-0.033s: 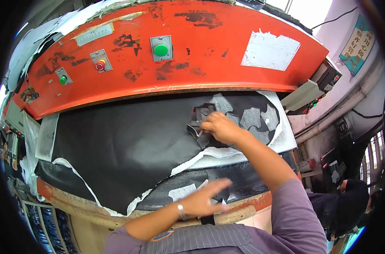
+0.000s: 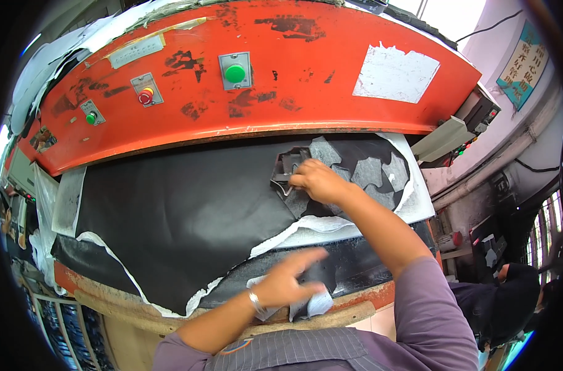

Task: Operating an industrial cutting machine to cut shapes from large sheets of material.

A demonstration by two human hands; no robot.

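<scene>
A large sheet of black leather (image 2: 182, 198) with a ragged white edge lies over the white cutting board (image 2: 417, 204). My right hand (image 2: 321, 182) grips the near right side of a dark metal cutting die (image 2: 282, 167), which stands on the leather beside the cut-out area. Grey patches where pieces were cut show right of it. My left hand (image 2: 287, 281) is over the front ledge, fingers spread and slightly blurred, with nothing visible in it. Below its fingers are small cut pieces (image 2: 319, 303), dark and pale, partly hidden by the hand.
The red press beam (image 2: 318, 74) spans the far side, with a large green button (image 2: 235, 73) and a red button (image 2: 146, 96). A control box (image 2: 445, 139) juts out at the right. A rack (image 2: 68, 328) stands lower left; another person (image 2: 510, 303) is at lower right.
My right hand and the cutting die have shifted slightly left and away from me. My left hand has moved a little left, showing more of the cut pieces at the front ledge.
</scene>
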